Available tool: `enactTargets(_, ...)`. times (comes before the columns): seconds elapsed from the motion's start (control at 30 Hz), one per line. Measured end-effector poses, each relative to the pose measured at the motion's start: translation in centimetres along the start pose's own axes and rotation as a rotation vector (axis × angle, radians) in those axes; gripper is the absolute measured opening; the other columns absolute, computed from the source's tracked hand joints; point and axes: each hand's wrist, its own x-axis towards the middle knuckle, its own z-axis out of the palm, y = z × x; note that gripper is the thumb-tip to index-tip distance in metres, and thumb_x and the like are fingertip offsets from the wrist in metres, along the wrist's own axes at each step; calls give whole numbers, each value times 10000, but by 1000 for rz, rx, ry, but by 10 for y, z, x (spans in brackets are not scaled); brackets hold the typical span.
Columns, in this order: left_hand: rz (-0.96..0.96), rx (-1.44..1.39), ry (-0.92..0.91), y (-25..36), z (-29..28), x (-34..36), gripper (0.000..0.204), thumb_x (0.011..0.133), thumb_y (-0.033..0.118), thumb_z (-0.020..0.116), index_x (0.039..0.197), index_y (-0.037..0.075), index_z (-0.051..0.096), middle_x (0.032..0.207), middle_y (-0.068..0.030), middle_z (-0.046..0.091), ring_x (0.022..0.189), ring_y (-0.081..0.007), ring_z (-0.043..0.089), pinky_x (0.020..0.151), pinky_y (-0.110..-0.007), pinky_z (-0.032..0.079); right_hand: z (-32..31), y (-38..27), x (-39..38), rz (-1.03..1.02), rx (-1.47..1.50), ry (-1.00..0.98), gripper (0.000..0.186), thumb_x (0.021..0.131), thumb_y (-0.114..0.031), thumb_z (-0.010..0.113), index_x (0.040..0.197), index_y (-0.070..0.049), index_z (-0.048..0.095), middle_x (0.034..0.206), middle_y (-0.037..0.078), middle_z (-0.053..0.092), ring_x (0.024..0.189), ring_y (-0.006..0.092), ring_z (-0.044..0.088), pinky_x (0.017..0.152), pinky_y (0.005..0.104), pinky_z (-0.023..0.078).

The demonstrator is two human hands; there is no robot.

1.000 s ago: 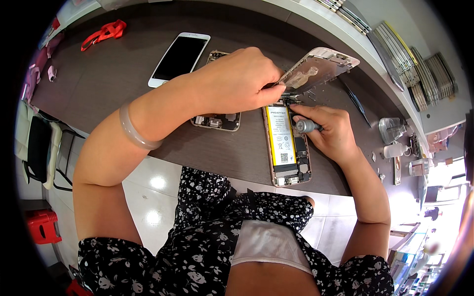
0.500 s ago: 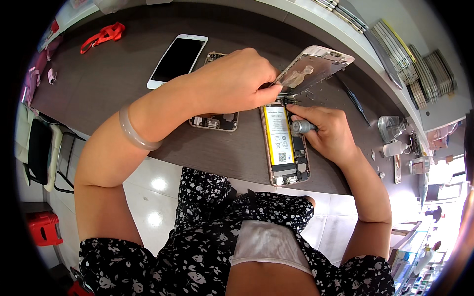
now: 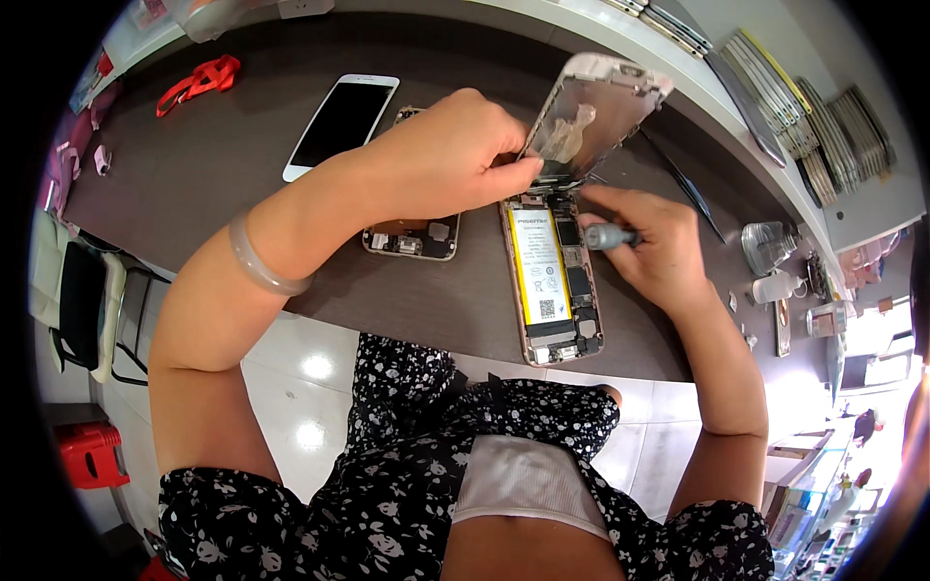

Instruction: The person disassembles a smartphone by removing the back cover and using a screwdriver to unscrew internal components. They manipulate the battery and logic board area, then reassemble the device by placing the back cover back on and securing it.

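An opened phone body (image 3: 591, 334) lies on the dark desk, with a white, yellow-edged battery (image 3: 540, 261) inside. Its screen assembly (image 3: 605, 111) stands raised at the far end, the inner metal side facing me. My left hand (image 3: 475, 155) is closed, pinching the screen's left edge between thumb and fingers. Beside the upper right of the phone body, my right hand (image 3: 659, 242) curls around a screwdriver (image 3: 605, 236). Only its grey cylindrical handle shows; the tip is hidden. Under my left forearm lies a second opened phone body (image 3: 436, 242), partly covered.
A white phone with a black display (image 3: 344, 121) and a red strap (image 3: 201, 82) lie to the left. At right are tweezers (image 3: 693, 189), a glass jar (image 3: 765, 247) and a white bottle (image 3: 775, 289). Stacked phone parts (image 3: 765, 97) fill the shelf at the far right.
My left hand has tipped the screen assembly further upright and slightly left. My right fingers have drawn back a little to the right from the phone's upper end, still around the screwdriver.
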Motion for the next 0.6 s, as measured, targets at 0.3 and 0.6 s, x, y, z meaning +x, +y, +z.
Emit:
enactTargets(0.3, -1, 110, 23, 2, -10, 0, 265, 861, 135, 605, 689, -66, 593, 511, -160, 486, 414, -219, 371, 429, -313, 340, -12, 8, -2, 63, -3, -15, 377, 641, 101, 595, 995, -18, 646, 830, 135, 666, 751, 258, 676, 650, 321, 531)
enactTargets(0.6, 26, 173, -14, -4, -12, -1, 265, 868, 140, 601, 686, -53, 600, 528, -151, 508, 423, -222, 457, 449, -305, 364, -18, 14, -1, 56, -14, -51, 405, 632, 106, 584, 1014, -15, 637, 848, 133, 669, 783, 271, 675, 682, 329, 533)
